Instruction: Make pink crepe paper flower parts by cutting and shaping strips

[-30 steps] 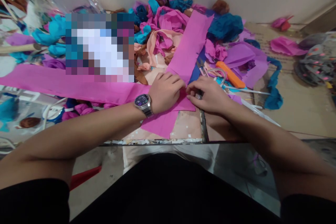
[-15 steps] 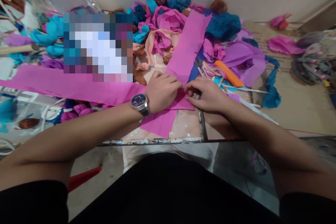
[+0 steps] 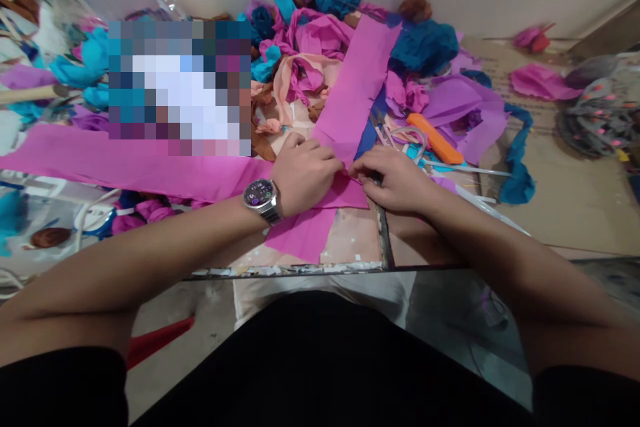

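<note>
A long pink crepe paper strip runs from the far left to beneath my hands. It crosses a second pink crepe paper strip, which slants from the back toward the table's front edge. My left hand, with a watch on its wrist, is closed on the long strip close to its right end. Right beside it, my right hand pinches the same strip's edge, thumb and forefinger together. The fingertips nearly meet, and the paper between them is partly hidden.
Crumpled blue crepe paper and purple paper lie behind my hands. Near my right hand are an orange-handled cutter and small snips. Cardboard covers the right side. A wooden stick lies at left.
My left hand and its watch have shifted very slightly left. Both hands keep their pinch on the pink strip, and the papers lie much as before.
</note>
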Demonstrator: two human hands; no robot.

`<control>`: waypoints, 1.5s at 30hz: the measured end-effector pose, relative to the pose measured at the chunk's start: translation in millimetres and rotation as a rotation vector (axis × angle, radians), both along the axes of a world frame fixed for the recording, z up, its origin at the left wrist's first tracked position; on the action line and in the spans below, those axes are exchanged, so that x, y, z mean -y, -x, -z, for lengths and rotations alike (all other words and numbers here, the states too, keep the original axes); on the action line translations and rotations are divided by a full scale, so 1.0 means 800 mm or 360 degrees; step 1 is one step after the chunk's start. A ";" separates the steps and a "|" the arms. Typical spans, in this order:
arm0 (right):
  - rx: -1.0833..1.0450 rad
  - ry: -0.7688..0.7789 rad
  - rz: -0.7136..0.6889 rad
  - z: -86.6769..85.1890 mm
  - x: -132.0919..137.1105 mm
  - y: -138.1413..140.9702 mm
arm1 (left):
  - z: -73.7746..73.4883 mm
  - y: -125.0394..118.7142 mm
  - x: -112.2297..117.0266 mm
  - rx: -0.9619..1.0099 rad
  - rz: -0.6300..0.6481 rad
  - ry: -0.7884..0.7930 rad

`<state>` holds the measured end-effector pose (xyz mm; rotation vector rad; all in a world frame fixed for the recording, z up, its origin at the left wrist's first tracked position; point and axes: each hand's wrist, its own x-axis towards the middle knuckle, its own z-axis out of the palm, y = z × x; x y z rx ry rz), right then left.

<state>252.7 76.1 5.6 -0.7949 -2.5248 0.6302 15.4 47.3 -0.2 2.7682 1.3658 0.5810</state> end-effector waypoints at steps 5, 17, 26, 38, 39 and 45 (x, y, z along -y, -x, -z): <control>-0.0020 -0.0056 -0.0052 0.003 -0.001 -0.001 | 0.002 0.001 -0.001 0.0016 0.0011 -0.0084; -0.0015 -0.0074 -0.0113 0.006 -0.002 -0.002 | 0.005 0.002 -0.001 -0.0080 0.0012 -0.0187; -0.0010 -0.0059 -0.0127 0.005 -0.002 -0.002 | 0.004 0.002 -0.001 -0.0053 0.0010 -0.0167; -0.0015 -0.0071 -0.0135 0.007 -0.003 -0.002 | 0.005 0.002 0.000 -0.0049 0.0021 -0.0200; -0.0024 -0.0071 -0.0134 0.007 -0.003 -0.002 | 0.005 0.002 0.000 -0.0058 0.0022 -0.0204; -0.0013 -0.0064 -0.0135 0.006 -0.003 -0.002 | 0.004 0.002 0.001 -0.0037 0.0026 -0.0211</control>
